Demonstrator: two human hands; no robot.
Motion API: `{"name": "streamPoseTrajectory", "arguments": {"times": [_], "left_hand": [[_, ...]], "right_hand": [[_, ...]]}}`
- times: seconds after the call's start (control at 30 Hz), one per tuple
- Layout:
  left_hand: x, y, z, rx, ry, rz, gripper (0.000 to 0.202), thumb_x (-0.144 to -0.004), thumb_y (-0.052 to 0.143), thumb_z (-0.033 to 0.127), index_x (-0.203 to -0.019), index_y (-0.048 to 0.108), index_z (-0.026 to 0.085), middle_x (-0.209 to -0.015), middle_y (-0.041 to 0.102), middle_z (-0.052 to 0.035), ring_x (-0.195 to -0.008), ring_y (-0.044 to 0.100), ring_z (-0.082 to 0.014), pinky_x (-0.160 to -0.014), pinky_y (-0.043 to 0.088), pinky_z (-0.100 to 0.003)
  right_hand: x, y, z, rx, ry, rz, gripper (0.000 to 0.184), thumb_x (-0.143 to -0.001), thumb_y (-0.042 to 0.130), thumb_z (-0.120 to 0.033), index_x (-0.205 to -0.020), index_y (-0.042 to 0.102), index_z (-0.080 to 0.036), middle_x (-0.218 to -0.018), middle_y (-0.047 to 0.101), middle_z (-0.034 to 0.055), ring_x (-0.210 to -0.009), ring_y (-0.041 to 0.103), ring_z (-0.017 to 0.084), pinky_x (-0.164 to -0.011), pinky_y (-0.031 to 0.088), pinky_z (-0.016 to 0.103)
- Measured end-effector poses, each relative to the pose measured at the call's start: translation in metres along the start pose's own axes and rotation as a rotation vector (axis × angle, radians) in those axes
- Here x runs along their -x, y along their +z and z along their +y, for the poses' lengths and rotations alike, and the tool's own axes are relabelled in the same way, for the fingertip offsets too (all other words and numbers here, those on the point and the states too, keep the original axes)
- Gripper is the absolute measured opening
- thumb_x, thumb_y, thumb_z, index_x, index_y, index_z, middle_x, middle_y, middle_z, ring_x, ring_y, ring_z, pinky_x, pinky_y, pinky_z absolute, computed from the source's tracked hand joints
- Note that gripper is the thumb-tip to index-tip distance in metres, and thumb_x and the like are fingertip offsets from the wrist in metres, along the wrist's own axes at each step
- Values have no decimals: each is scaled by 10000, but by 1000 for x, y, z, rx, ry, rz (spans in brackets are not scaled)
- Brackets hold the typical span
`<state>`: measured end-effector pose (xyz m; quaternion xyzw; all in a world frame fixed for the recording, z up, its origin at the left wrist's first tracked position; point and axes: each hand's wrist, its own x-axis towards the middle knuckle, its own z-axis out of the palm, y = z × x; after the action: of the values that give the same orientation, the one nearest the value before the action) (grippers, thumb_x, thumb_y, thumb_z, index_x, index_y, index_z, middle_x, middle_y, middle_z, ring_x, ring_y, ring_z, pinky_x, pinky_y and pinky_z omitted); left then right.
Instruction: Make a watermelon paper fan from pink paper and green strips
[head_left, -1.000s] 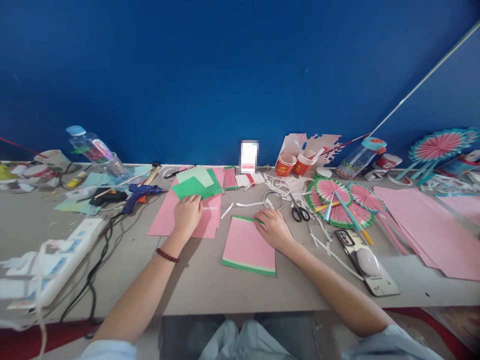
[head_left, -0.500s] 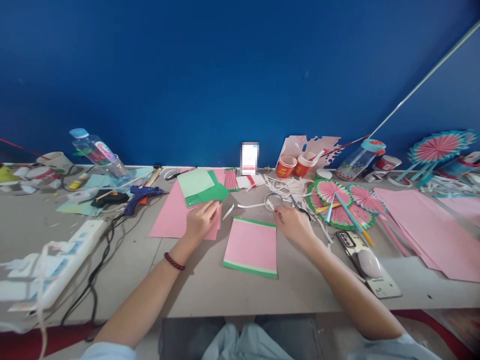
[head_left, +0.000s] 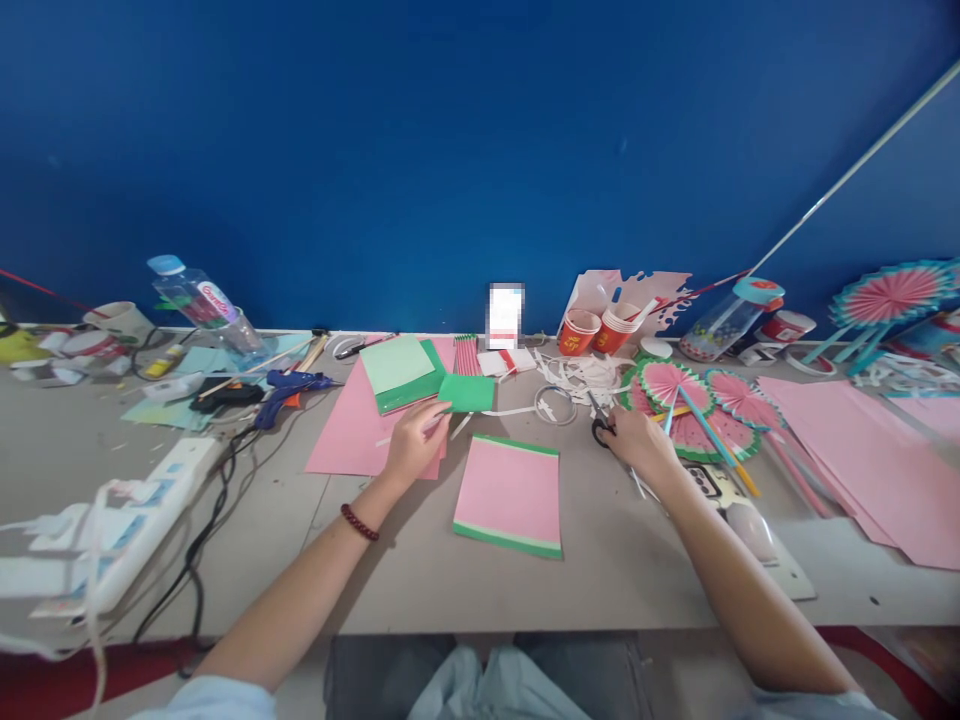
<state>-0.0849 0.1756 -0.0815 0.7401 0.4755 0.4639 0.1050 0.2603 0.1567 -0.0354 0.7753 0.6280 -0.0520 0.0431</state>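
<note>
My left hand pinches the near edge of a green paper sheet and holds it just above the pink sheets. My right hand rests on the black scissors, fingers curled over the handles, beside the watermelon paper fans. Between my hands lies a pink card with green bands at both ends, flat on the grey table.
A stack of green paper, pencils and red paper cups stand at the back. A glue gun, a bottle and a power strip with cables lie left. A phone and large pink sheets lie right.
My left hand has drawn a green sheet off the stack, to the right. My right hand has left the pink card and moved right onto the scissors.
</note>
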Motion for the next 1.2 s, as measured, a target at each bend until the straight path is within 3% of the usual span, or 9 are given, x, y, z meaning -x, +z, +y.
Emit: {"name": "streamPoseTrajectory", "arguments": {"times": [0.17, 0.27, 0.37, 0.63, 0.77, 0.83, 1.03, 1.13, 1.2], "left_hand": [[-6, -3, -5, 210, -202, 78, 259, -881, 517, 359, -836, 697, 178, -1005, 698, -88, -989, 642, -216, -861, 535, -356], [-6, -3, -11, 156, -237, 113, 214, -822, 587, 320, -967, 681, 193, -1231, 602, -99, -1137, 571, -245, -931, 503, -387], [-5, -2, -14, 140, -265, 102, 366, -764, 630, 275, -1123, 618, 204, -1361, 490, -113, -1207, 516, -262, -983, 465, -403], [-3, 2, -15, 253, -449, -110, 536, -658, 608, 222, -1190, 560, 167, -843, 625, -26, -715, 581, -159, -656, 495, -285], [-8, -8, -11, 119, -449, -97, 119, -680, 581, 244, -781, 604, 185, -626, 525, 29, -586, 500, -134, -538, 406, -237], [-10, -13, -7, 93, -466, -46, 157, -722, 567, 294, -626, 490, 197, -530, 424, 52, -507, 453, -118, -479, 353, -221], [-12, -17, 7, 436, -592, 60, 310, -720, 633, 468, -722, 499, 188, -610, 512, 36, -499, 534, -120, -458, 433, -225], [-12, -15, 13, 548, -635, 85, 373, -671, 685, 491, -820, 563, 171, -711, 600, -10, -614, 594, -154, -514, 506, -253], [-13, -13, 16, 582, -644, 96, 409, -648, 709, 495, -853, 580, 166, -751, 628, -28, -657, 612, -169, -525, 521, -260]], "right_hand": [[-6, 8, 8, -4, 56, -15, 291, -858, 512, -369, -946, 650, -129, -894, 681, 161, -836, 656, 267, -618, 414, 285], [-8, 6, 10, -3, 43, -34, 278, -841, 516, -368, -890, 674, -145, -877, 683, 158, -825, 655, 274, -623, 421, 298], [-5, 0, 10, -10, 61, -33, 288, -825, 503, -376, -869, 684, -155, -867, 684, 155, -809, 656, 279, -604, 419, 301], [6, -8, 14, -54, 59, 98, 304, -833, 512, -358, -1006, 651, -150, -851, 691, 142, -795, 658, 271, -613, 420, 297], [11, -16, 17, -23, 57, 116, 261, -831, 542, -321, -998, 661, -159, -885, 694, 150, -812, 661, 280, -631, 431, 308], [14, -24, 17, -4, 94, 142, 260, -837, 535, -310, -1004, 657, -152, -919, 693, 161, -826, 662, 284, -637, 437, 315], [14, -41, 20, 14, 245, 195, 432, -850, 462, -487, -1072, 613, -149, -937, 687, 183, -837, 655, 312, -619, 437, 347], [8, -43, 25, 49, 108, -4, 366, -765, 552, -521, -904, 641, -195, -904, 693, 138, -856, 644, 307, -606, 415, 324], [4, -43, 29, 38, 36, -26, 321, -725, 590, -513, -832, 627, -212, -846, 691, 101, -822, 639, 283, -579, 389, 296]]}}
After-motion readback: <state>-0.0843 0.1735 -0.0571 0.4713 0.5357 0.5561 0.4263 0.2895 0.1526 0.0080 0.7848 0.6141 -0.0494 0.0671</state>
